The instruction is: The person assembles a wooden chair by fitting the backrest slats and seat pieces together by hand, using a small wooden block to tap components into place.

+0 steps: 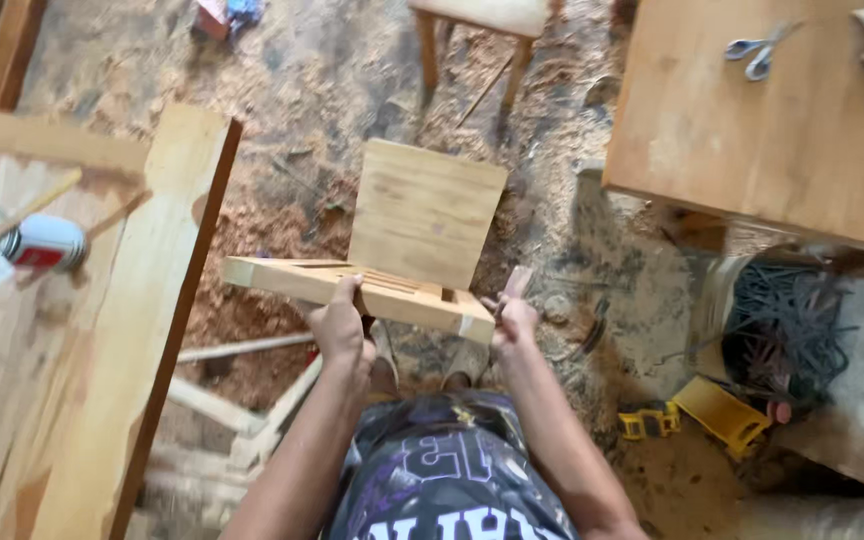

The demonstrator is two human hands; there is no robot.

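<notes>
Two hands hold a wooden frame piece (362, 290) out in front of the body, above a floor thick with sawdust (292, 90). The left hand (340, 325) is closed on the near edge of the slotted rail, thumb on top; the right hand (514, 318) sits at the rail's right end, fingers curled against it — whether it grips fully I cannot tell. A flat panel (424, 210) rises from the slots in the rail, tilted away from the person, and appears to be seated there only loosely. That is the weak point, as I judge it: if the rail tips or the right hand slackens, the panel could slide out of its slot and drop onto the feet just below. To the left lies a long plank (142, 300) with a spray can (44, 242) beside it; to the right stands a table (752, 140) with scissors (760, 50) on top, and a yellow tool (697, 415) rests on the floor — near enough to trip on if the person steps sideways while looking at the piece.
</notes>
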